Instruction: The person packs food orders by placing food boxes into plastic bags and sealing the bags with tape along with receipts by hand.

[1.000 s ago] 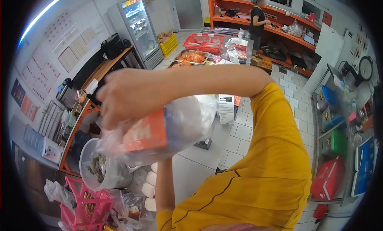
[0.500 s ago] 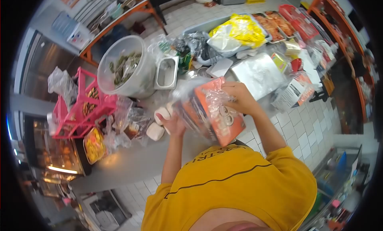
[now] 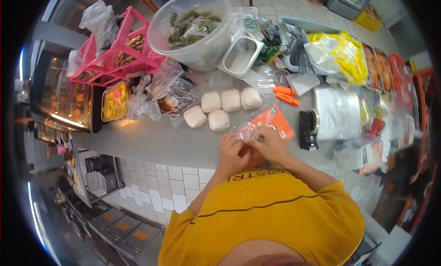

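Both my hands are together at the counter's front edge. My left hand [image 3: 234, 152] has its fingers bent in at a crumpled clear plastic bag [image 3: 248, 130]. Pinching the same plastic from the other side is my right hand [image 3: 271, 145]. Under and behind the fingers lies an orange printed packet [image 3: 281, 122], partly covered by the plastic and my hands. Just beyond, several pale rounded pieces that look like buns [image 3: 218, 121] sit in two rows on the steel counter [image 3: 151, 140]. A black tape dispenser [image 3: 308, 128] stands to the right.
A tub of green leafy packets [image 3: 189, 55], a metal pan [image 3: 241, 56] and orange sticks [image 3: 286, 96] lie farther back. Pink crates [image 3: 110, 59] and a tray of yellow food [image 3: 115, 101] are left. Clear plastic sheets [image 3: 337, 113] lie right, near a yellow bag [image 3: 347, 57].
The orange packet has come down from the air to the counter. My left hand has left the pale pieces and joined my right hand at the plastic. The camera view has shifted.
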Tool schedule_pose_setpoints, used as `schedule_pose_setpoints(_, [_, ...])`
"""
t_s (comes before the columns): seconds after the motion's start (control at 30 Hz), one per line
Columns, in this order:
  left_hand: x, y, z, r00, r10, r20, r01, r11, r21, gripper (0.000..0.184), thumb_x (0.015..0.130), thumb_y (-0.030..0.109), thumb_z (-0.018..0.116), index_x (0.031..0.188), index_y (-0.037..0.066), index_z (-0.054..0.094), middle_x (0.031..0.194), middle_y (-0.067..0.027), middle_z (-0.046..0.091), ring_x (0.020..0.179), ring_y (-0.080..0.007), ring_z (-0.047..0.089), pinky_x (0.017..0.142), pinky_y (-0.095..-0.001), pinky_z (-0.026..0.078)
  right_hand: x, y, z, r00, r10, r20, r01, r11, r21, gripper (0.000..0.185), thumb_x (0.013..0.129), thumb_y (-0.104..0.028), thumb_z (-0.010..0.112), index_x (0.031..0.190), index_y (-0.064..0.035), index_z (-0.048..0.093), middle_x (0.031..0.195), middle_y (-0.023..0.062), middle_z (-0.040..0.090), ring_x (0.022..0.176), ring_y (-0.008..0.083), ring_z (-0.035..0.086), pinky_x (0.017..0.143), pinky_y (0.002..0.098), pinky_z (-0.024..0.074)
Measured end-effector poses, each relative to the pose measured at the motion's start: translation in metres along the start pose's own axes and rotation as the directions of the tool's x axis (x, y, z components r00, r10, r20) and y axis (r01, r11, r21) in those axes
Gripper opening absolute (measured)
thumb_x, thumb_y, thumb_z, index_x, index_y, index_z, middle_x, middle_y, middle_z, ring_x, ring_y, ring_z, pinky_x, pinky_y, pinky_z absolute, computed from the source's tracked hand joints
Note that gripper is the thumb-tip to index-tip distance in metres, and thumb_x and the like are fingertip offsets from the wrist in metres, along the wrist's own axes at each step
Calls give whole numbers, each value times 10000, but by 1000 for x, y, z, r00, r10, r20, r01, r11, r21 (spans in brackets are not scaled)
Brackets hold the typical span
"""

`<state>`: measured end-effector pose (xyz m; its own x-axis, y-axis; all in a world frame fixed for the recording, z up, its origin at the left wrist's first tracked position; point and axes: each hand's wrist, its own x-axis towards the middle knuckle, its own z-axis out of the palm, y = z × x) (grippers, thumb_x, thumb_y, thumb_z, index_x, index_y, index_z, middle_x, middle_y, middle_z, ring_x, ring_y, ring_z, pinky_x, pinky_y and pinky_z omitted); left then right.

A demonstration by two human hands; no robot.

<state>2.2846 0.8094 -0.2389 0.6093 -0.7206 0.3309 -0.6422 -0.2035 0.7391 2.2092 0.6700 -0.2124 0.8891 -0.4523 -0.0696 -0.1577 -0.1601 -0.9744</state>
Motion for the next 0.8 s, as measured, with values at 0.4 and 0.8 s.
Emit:
schedule_pose_setpoints(0.4, [3,16,10,965,-149,-215,196,957,214,157,671,186,719,749,100,613,884,-11,561,890,-217,507,805,-401,333,328,115,-16,819,84,567,516,324,-793,157,695,-126,629,831,-83,696,870,136,664,791,299,642,704,389,504])
schedule_pose_setpoints(0.8, [16,-5,-6,958,-138,251,140,990,11,301,646,50,621,943,41,573,944,-70,533,933,-269,516,824,-391,355,281,72,-57,890,-212,404,456,443,-772,158,798,-228,578,905,-191,688,872,45,664,829,258,624,708,369,493])
